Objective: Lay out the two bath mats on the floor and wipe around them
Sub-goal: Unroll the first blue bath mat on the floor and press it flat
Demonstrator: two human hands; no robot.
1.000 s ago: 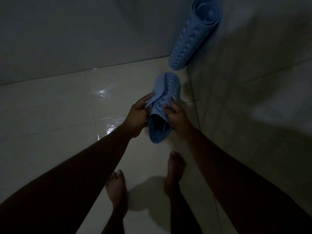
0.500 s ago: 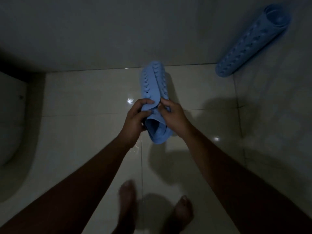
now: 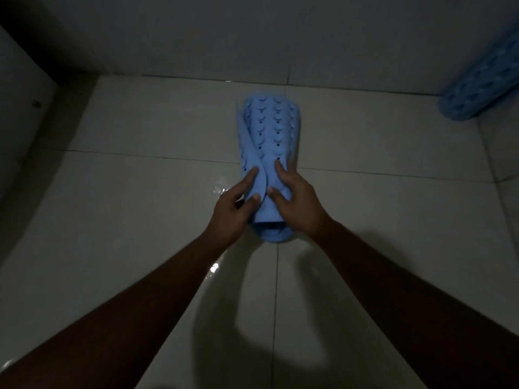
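A rolled light-blue bath mat (image 3: pixel 271 130) with bumps and small holes lies lengthwise over the tiled floor, its near open end toward me. My left hand (image 3: pixel 234 210) pinches the loose flap of the mat between thumb and fingers. My right hand (image 3: pixel 295 203) rests on top of the roll, fingers spread and pressing it. A second rolled blue bath mat (image 3: pixel 483 92) leans in the far right corner, cut off by the frame edge.
The glossy pale tiled floor (image 3: pixel 146 220) shows wet glints near my left hand. Dark walls (image 3: pixel 252 35) close the far side and the right. A white fixture (image 3: pixel 19 113) stands at the left edge.
The view swung right to left, so the leaning mat slid to the right edge. Both hands lowered the held roll toward the floor, and my right hand spread flat on it.
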